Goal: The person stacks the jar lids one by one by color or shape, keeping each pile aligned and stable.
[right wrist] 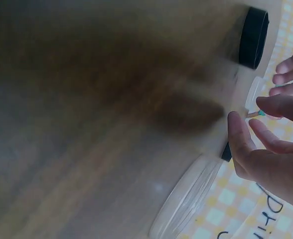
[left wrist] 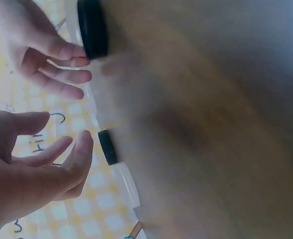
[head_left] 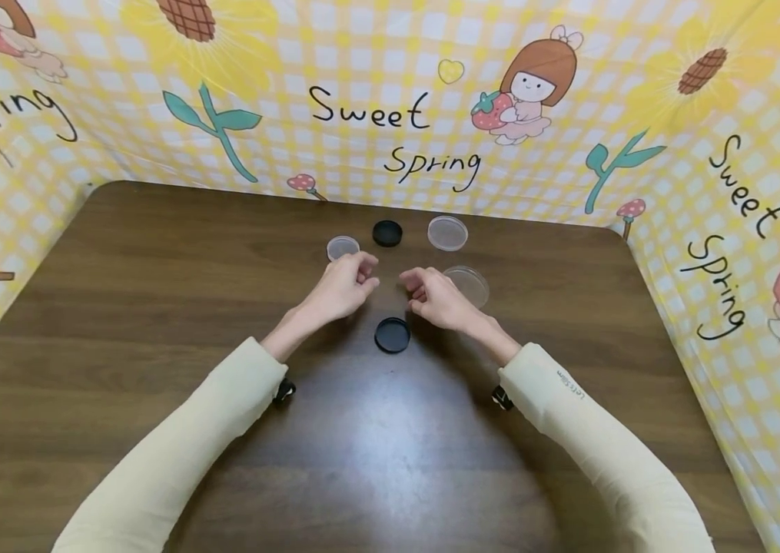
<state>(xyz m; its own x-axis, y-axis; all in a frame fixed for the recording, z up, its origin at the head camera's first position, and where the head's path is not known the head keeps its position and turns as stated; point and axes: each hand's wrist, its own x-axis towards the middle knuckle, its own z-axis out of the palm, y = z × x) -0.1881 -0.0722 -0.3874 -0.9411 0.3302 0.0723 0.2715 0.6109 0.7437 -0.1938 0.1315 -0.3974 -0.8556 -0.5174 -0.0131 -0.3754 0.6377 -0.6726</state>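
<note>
While viewing left hand [head_left: 346, 286] and right hand [head_left: 439, 298], both empty, loosely half-curled, note shallow round black plastic dish [head_left: 393, 336] on brown wood-grain table [head_left: 224, 430]: set bodyward of both, laterally between, lacking long axis, apparently nearer right hand.

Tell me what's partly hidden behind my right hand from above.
A clear round dish shows past your right hand; its lower-left edge is covered, so that part can't be seen.

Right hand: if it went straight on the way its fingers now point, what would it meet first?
The right hand would probably meet the left hand first, across a gap; their heights are unclear.
</note>
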